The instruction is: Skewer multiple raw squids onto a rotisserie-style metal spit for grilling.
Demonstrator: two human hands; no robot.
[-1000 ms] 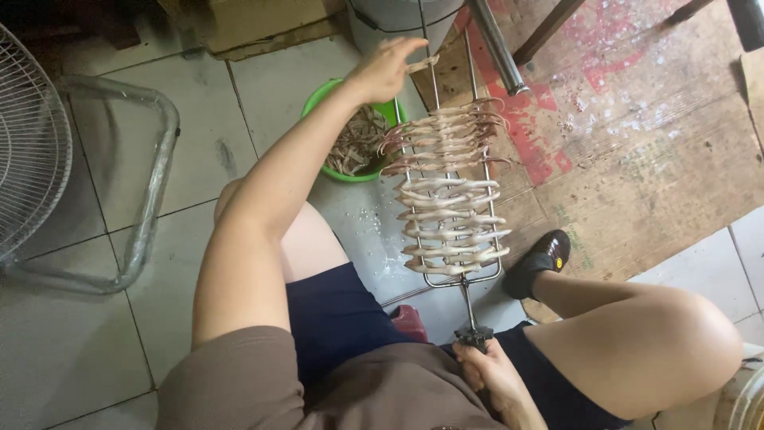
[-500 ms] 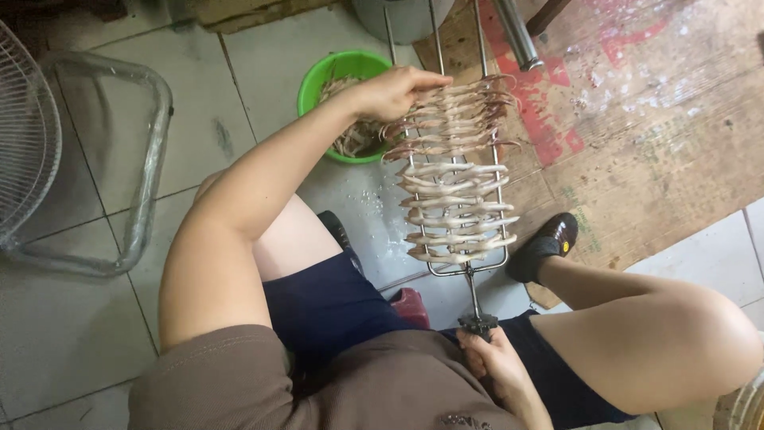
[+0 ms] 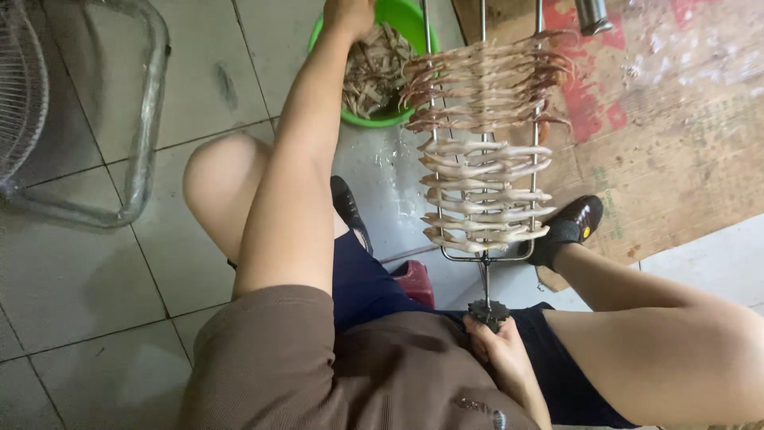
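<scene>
Person seated low, knees apart, seen from above. Right hand (image 3: pixel 500 357) wrapped tight round the dark knobbed handle (image 3: pixel 487 310) of a wire grill rack (image 3: pixel 483 143), held close against the lap. Rack's long axis runs straight away from the body, out over the wet tiled floor (image 3: pixel 103 279), and it is loaded crosswise with small squid (image 3: pixel 485 191): paler ones on the near half, reddish ones on the far half. Left hand (image 3: pixel 348 14) reaches far forward, down into a green basin (image 3: pixel 414 20) of more squid pieces (image 3: pixel 372 68); the fingers run off the top edge of the view, so cannot tell if they are closed on anything or apart. Basin sits just left of the rack's far end, so the left hand is the nearer one to both. Black shoe (image 3: pixel 569 227) beside the rack's near corner, on worn printed cardboard (image 3: pixel 676 119). Metal chair frame (image 3: pixel 135 119) well off to the left.
</scene>
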